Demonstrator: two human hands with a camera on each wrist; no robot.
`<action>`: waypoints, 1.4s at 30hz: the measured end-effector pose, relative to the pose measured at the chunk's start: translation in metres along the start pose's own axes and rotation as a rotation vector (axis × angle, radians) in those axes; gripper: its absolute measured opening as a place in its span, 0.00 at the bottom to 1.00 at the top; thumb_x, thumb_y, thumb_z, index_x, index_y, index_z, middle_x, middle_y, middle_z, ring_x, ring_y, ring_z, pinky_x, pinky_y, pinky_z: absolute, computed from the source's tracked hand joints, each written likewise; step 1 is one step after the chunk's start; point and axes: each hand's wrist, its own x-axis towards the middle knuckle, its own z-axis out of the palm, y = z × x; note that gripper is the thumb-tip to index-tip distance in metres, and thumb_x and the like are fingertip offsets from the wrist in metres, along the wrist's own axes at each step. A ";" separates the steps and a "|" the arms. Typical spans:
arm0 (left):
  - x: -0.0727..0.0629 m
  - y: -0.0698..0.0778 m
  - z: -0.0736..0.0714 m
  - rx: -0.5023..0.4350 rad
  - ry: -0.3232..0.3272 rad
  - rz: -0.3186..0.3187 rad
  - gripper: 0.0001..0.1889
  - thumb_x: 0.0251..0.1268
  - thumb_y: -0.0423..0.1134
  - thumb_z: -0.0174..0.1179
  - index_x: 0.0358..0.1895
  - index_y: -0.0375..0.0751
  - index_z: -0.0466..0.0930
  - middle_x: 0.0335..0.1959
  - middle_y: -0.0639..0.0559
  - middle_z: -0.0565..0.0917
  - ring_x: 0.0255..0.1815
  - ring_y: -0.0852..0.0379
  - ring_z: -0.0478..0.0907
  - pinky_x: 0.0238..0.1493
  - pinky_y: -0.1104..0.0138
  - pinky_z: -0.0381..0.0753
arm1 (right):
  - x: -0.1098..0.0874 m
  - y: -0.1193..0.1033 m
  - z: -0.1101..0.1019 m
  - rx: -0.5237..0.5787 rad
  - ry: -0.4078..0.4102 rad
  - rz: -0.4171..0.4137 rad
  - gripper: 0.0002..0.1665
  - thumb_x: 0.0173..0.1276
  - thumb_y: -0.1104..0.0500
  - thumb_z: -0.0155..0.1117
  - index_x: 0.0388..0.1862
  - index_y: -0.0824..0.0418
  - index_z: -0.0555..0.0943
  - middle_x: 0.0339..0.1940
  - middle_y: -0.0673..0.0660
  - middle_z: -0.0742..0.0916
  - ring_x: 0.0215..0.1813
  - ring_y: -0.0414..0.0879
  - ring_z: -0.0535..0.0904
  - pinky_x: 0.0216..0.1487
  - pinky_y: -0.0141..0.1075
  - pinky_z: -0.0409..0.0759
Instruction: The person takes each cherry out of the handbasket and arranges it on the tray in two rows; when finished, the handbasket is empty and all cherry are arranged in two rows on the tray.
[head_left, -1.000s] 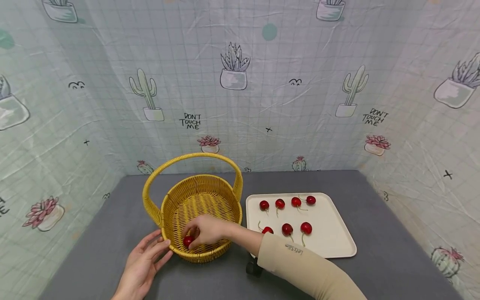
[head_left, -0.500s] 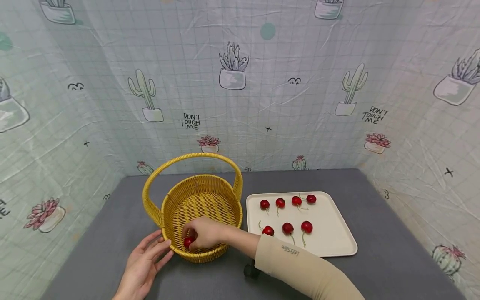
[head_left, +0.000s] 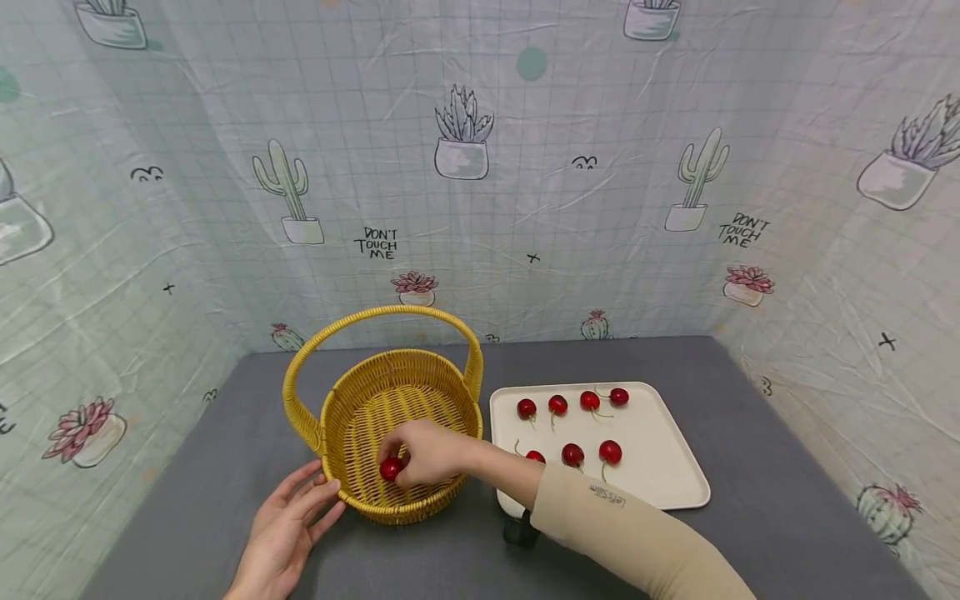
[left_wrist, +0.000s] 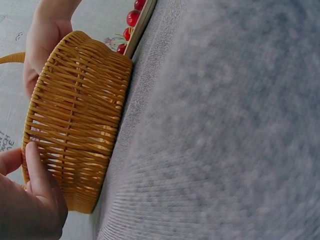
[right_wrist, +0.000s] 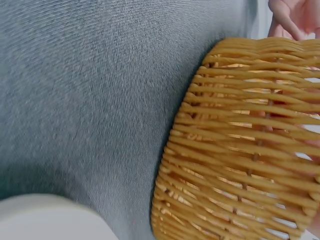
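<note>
A round yellow wicker basket (head_left: 408,510) with a tall arched handle (head_left: 401,310) stands left of the middle. My right hand (head_left: 429,454) reaches down into it, pinching a red cherry (head_left: 391,469) between thumb and fingers, over the woven floor. At the basket's near left rim my left hand (head_left: 288,521) holds on, one finger lying against the outer wall in the left wrist view. The weave hides most of my right hand in the right wrist view. Several stemmed cherries (head_left: 611,452) lie in two rows on a cream tray (head_left: 675,487).
To the basket's right sits the tray, partly covered by my right forearm in its beige sleeve (head_left: 615,525). A dark wrist strap (head_left: 521,532) shows under that arm. Around the grey table (head_left: 420,567) hangs a cactus-print sheet (head_left: 525,200).
My right hand has shifted a little to the right and away from the near rim, carrying the cherry inside the basket. My left hand keeps its place at the rim.
</note>
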 end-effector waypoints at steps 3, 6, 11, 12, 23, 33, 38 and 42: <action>0.000 0.000 0.000 0.000 0.001 0.002 0.31 0.72 0.33 0.66 0.71 0.46 0.61 0.49 0.56 0.77 0.48 0.61 0.83 0.58 0.61 0.85 | -0.004 0.002 -0.004 0.043 0.013 -0.011 0.15 0.63 0.68 0.73 0.48 0.59 0.84 0.41 0.45 0.84 0.38 0.33 0.79 0.40 0.21 0.80; 0.000 0.000 0.000 0.003 0.004 0.003 0.31 0.72 0.33 0.66 0.71 0.46 0.61 0.49 0.56 0.77 0.48 0.61 0.83 0.57 0.61 0.85 | -0.009 0.003 -0.007 0.123 0.019 -0.007 0.16 0.63 0.69 0.73 0.49 0.59 0.83 0.42 0.46 0.84 0.39 0.34 0.81 0.41 0.22 0.81; 0.000 -0.001 0.000 0.005 0.006 0.002 0.31 0.71 0.33 0.66 0.71 0.46 0.61 0.49 0.56 0.76 0.48 0.61 0.83 0.57 0.61 0.85 | -0.017 0.006 -0.013 0.277 0.029 0.015 0.18 0.63 0.73 0.71 0.50 0.60 0.81 0.44 0.48 0.84 0.37 0.37 0.83 0.40 0.32 0.87; 0.000 -0.001 0.000 0.005 0.006 0.001 0.30 0.72 0.33 0.66 0.71 0.46 0.61 0.49 0.56 0.76 0.49 0.61 0.82 0.57 0.61 0.85 | -0.018 0.008 -0.013 0.308 0.028 0.018 0.19 0.63 0.74 0.70 0.50 0.60 0.81 0.44 0.49 0.84 0.36 0.38 0.83 0.38 0.35 0.88; -0.001 0.001 -0.001 0.006 0.001 -0.006 0.31 0.72 0.34 0.66 0.71 0.46 0.61 0.49 0.56 0.76 0.50 0.61 0.83 0.58 0.62 0.85 | -0.030 0.016 -0.021 0.513 0.026 0.013 0.19 0.64 0.73 0.71 0.53 0.63 0.81 0.49 0.52 0.84 0.43 0.47 0.86 0.43 0.54 0.90; 0.000 0.002 -0.002 -0.004 0.002 0.000 0.31 0.71 0.33 0.66 0.71 0.47 0.62 0.48 0.56 0.77 0.49 0.61 0.83 0.58 0.61 0.85 | -0.044 0.020 -0.030 0.494 0.123 0.029 0.18 0.66 0.66 0.74 0.54 0.59 0.83 0.50 0.49 0.84 0.47 0.48 0.85 0.44 0.41 0.90; 0.000 0.001 -0.001 -0.008 0.000 0.004 0.31 0.71 0.33 0.66 0.71 0.47 0.61 0.48 0.56 0.77 0.49 0.60 0.83 0.58 0.61 0.85 | -0.057 0.022 -0.039 0.425 0.183 0.004 0.17 0.66 0.64 0.75 0.54 0.58 0.84 0.51 0.50 0.84 0.49 0.51 0.85 0.48 0.34 0.87; 0.000 0.000 -0.001 -0.002 -0.002 0.007 0.30 0.72 0.33 0.66 0.71 0.46 0.61 0.49 0.56 0.76 0.50 0.60 0.83 0.58 0.61 0.85 | -0.073 0.024 -0.047 0.394 0.206 -0.003 0.17 0.67 0.64 0.74 0.54 0.58 0.84 0.51 0.50 0.85 0.51 0.50 0.84 0.53 0.36 0.86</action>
